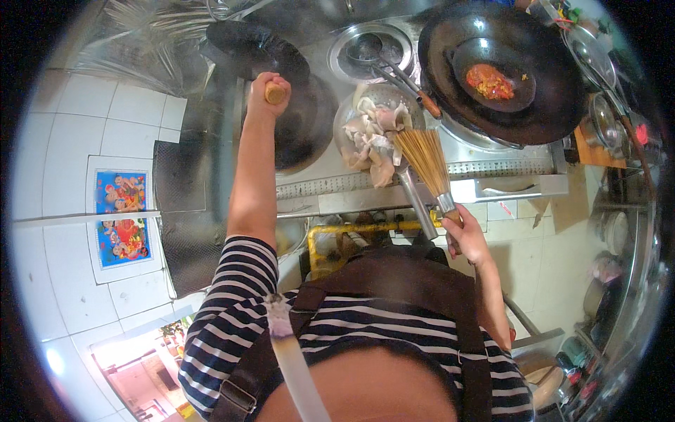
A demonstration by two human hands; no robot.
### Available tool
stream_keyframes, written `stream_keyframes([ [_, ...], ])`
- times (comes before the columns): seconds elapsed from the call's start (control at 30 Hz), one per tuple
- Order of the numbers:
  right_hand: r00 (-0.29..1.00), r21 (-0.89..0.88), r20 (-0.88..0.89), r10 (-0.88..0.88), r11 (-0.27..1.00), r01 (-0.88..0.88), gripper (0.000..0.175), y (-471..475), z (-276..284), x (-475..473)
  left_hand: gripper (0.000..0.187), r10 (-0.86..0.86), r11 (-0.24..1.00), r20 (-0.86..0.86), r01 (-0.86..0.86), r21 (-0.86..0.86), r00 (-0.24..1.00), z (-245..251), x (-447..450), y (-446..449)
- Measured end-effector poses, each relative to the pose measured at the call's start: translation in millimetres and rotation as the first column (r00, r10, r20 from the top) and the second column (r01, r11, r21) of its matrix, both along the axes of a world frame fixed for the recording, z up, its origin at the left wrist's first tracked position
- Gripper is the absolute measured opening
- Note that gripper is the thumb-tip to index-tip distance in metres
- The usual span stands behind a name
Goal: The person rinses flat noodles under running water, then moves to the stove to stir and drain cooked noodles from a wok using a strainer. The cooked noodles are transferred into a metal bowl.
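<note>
My left hand (269,95) grips the wooden handle (275,93) of a dark wok (253,45), which is tilted up at the back left. Below that wok lies a larger blackened wok (308,129) set in the stove. In my right hand (466,235) is a bamboo wok brush (424,158), held by its base, with its bristles pointing up and left. Those bristles overlap the edge of a perforated strainer (350,105) holding pale, thin slices of what looks like meat (372,132). The strainer's steel handle (419,203) sticks out over the stove's front edge.
A big wok (553,100) at the right holds a smaller pan-shaped area with red sauce (490,82). Behind the strainer, a ladle (364,47) rests in a round steel pot (337,50). A yellow pipe (311,245) runs below the stove front. A lit cigarette (295,358) crosses the near view.
</note>
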State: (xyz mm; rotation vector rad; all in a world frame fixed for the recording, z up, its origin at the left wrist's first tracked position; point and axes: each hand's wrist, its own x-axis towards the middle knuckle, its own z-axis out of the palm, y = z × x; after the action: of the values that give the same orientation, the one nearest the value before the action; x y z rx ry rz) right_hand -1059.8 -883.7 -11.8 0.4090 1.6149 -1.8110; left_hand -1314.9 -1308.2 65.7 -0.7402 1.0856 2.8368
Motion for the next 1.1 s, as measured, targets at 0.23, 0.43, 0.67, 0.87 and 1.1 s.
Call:
stream_keyframes([
  [0.23,0.999,0.101,-0.003,-0.032,0.994,0.032,0.049,0,1,9,0.014,-0.050,0.999,-0.065,0.049,-0.010,0.997,4,30,-3],
  [0.43,0.998,0.183,-0.018,-0.061,0.981,0.063,0.046,4,-2,19,0.012,-0.060,0.988,-0.139,0.079,0.135,0.989,-2,83,-47],
  [0.67,0.994,0.497,-0.107,0.005,0.867,0.049,0.042,33,-25,21,0.018,-0.072,0.738,-0.215,0.197,0.645,0.974,-39,203,-85],
  [0.87,0.949,0.762,-0.236,0.208,0.646,0.048,0.046,38,-65,-9,0.033,0.034,0.696,-0.224,0.138,0.705,0.974,-101,238,-95],
  [1.1,0.967,0.783,-0.187,0.173,0.621,0.041,0.051,29,-111,-54,0.033,0.068,0.575,-0.257,0.173,0.800,0.964,-149,251,-94],
])
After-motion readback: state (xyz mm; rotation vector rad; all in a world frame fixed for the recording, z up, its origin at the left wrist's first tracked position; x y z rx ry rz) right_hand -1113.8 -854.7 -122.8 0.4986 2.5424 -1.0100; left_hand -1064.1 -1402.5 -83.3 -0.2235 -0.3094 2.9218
